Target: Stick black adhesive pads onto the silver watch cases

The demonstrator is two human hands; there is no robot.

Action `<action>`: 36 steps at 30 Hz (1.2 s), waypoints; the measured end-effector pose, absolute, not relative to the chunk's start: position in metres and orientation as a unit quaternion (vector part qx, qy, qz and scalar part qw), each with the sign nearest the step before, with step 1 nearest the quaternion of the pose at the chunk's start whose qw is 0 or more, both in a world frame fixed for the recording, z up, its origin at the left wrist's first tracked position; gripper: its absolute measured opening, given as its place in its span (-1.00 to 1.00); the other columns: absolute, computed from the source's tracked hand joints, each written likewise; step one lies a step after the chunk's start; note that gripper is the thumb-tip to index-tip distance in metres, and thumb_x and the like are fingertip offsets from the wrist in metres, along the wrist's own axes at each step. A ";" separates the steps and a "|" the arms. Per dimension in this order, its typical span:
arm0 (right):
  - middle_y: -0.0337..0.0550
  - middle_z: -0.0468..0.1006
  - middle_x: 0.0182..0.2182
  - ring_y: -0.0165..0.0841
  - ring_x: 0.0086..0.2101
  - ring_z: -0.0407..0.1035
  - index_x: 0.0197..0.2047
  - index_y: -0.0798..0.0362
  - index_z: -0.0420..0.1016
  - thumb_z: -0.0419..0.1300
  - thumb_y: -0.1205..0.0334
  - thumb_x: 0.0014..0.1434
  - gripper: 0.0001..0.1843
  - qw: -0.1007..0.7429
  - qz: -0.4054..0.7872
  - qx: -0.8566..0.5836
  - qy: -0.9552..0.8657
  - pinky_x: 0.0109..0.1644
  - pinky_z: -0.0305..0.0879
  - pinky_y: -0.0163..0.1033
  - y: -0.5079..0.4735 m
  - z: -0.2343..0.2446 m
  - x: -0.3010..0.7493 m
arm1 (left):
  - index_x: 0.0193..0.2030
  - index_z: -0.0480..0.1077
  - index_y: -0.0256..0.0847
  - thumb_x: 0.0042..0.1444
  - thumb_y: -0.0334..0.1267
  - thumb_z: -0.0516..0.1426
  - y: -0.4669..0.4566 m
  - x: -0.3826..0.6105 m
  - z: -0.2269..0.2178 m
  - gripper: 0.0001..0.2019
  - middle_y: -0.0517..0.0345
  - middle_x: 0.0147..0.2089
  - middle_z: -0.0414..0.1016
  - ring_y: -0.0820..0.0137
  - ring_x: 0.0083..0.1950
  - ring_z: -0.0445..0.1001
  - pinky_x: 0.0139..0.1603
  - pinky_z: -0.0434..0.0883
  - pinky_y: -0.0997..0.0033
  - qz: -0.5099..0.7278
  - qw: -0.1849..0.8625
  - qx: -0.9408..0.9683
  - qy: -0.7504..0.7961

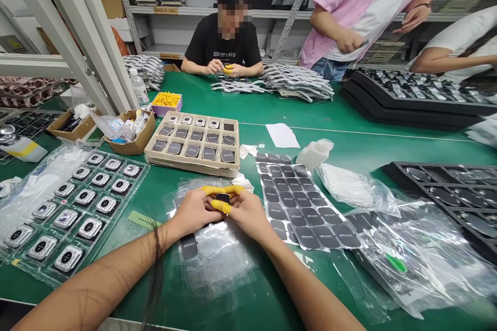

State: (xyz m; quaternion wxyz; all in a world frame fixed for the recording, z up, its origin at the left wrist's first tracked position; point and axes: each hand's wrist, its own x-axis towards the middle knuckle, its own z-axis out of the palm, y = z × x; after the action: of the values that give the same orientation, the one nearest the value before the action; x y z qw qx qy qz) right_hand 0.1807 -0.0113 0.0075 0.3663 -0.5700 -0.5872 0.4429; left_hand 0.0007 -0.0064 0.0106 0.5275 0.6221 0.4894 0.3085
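Note:
Both hands, with yellow finger cots on several fingertips, meet in front of me around a small dark-faced square watch body (222, 198). My left hand (196, 210) closes on it from the left, and my right hand (247, 211) grips it from the right. Its lower part is hidden by the fingers. Beneath the hands lies a loose pile of clear plastic films (217, 263). A dark square sticker (189, 246) rests on that pile, just below my left hand. Close to my left wrist is a green strip with small holes (143, 220).
A clear tray of watch bodies (84, 196) lies left. Behind my hands stands a beige tray (155, 157) of dark squares. Sticker sheets (306, 212), a white bottle (315, 154) and plastic bags (423, 263) lie right. Across the table a person in black (221, 46) works.

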 end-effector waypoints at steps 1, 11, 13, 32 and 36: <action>-0.23 0.55 -0.50 -0.31 -0.50 0.45 -0.22 0.02 0.55 0.31 -0.15 0.08 -0.60 0.368 0.453 -0.573 -0.575 -0.38 0.34 -0.21 -0.010 0.006 0.179 | -0.02 0.55 -0.27 -0.17 -0.34 0.36 -0.007 0.001 0.011 -0.52 0.15 -0.40 0.57 0.34 -0.35 0.56 -0.35 0.46 0.44 0.308 0.533 0.620 0.487; -0.24 0.55 -0.51 -0.35 -0.54 0.44 -0.27 0.02 0.52 0.17 -0.08 0.21 -0.67 0.403 0.466 -0.563 -0.552 -0.42 0.33 -0.26 -0.010 0.003 0.177 | 0.15 0.47 -0.29 -0.14 -0.30 0.39 -0.005 0.001 0.014 -0.37 0.18 -0.41 0.56 0.39 -0.39 0.55 -0.37 0.45 0.46 0.310 0.563 0.585 0.495; -0.25 0.53 -0.54 -0.34 -0.52 0.44 -0.26 0.02 0.54 0.18 -0.07 0.21 -0.68 0.410 0.449 -0.564 -0.559 -0.41 0.33 -0.27 -0.010 0.002 0.175 | 0.14 0.47 -0.29 -0.13 -0.29 0.40 -0.006 0.002 0.013 -0.38 0.16 -0.40 0.57 0.39 -0.40 0.55 -0.38 0.45 0.45 0.319 0.556 0.589 0.492; -0.07 0.59 -0.16 -0.17 -0.09 0.47 -0.06 -0.04 0.63 0.28 0.04 0.26 -0.75 0.239 0.229 -0.539 -0.775 -0.08 0.38 -0.17 -0.016 0.004 0.159 | 0.17 0.51 -0.13 -0.04 0.08 0.34 0.231 0.046 0.127 -0.36 -0.09 0.20 0.50 -0.03 0.25 0.34 0.28 0.29 0.06 0.038 0.103 0.842 0.529; -0.06 0.58 -0.15 -0.17 -0.09 0.46 -0.07 -0.05 0.63 0.24 0.04 0.29 -0.75 0.235 0.221 -0.530 -0.784 -0.10 0.38 -0.16 -0.014 0.004 0.160 | 0.02 0.59 -0.13 0.03 0.02 0.30 0.259 0.037 0.129 -0.55 -0.07 0.10 0.51 0.06 0.18 0.38 0.26 0.26 0.19 -0.031 0.049 0.848 0.526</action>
State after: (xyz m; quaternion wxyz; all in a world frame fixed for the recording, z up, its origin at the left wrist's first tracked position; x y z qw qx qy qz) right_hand 0.1603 -0.0137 0.0042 0.2351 -0.5304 -0.7838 0.2215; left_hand 0.0367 0.2587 0.1290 0.0490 0.8483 0.5263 -0.0313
